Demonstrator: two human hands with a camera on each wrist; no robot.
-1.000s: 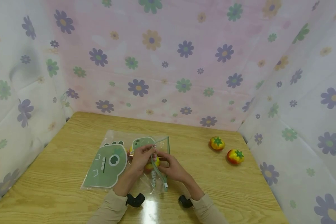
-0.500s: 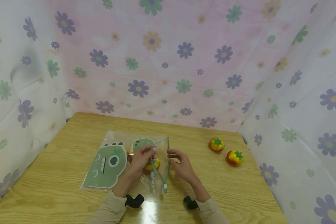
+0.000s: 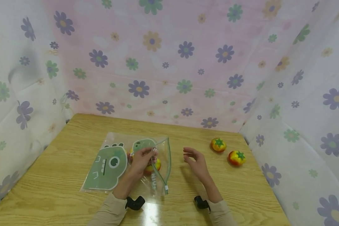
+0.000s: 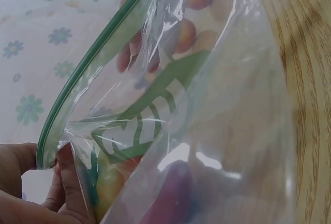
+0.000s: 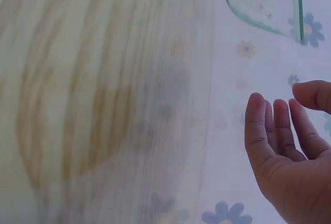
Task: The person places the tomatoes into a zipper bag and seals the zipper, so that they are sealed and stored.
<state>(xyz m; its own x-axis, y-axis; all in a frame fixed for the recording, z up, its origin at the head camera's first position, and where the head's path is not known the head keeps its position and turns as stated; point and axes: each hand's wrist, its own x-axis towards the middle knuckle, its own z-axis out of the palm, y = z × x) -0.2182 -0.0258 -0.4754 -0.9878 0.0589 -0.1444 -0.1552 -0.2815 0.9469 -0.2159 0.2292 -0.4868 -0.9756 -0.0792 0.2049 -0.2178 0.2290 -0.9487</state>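
Note:
A clear zip bag (image 3: 107, 169) with a green dinosaur print lies on the table, its mouth facing right and spread apart. My left hand (image 3: 139, 161) pinches the near lip of that mouth; in the left wrist view thumb and fingers close on the green zip edge (image 4: 77, 74). A white slider (image 3: 166, 187) sits at the zip's front end. Inside the bag shows a yellow-red toy fruit (image 3: 158, 164), with more colour partly hidden behind the left hand. My right hand (image 3: 197, 163) hovers right of the bag, fingers loosely bent, holding nothing.
Two yellow-red toy fruits with green leafy tops stand at the right: one farther back (image 3: 218, 145), one nearer (image 3: 237, 158). Flowered cloth (image 3: 166, 72) walls in the wooden table (image 3: 209, 191) at the back and both sides.
My right hand has let go of the bag's mouth and moved right, toward the two loose fruits. The left hand keeps its pinch, and the mouth stands wider apart.

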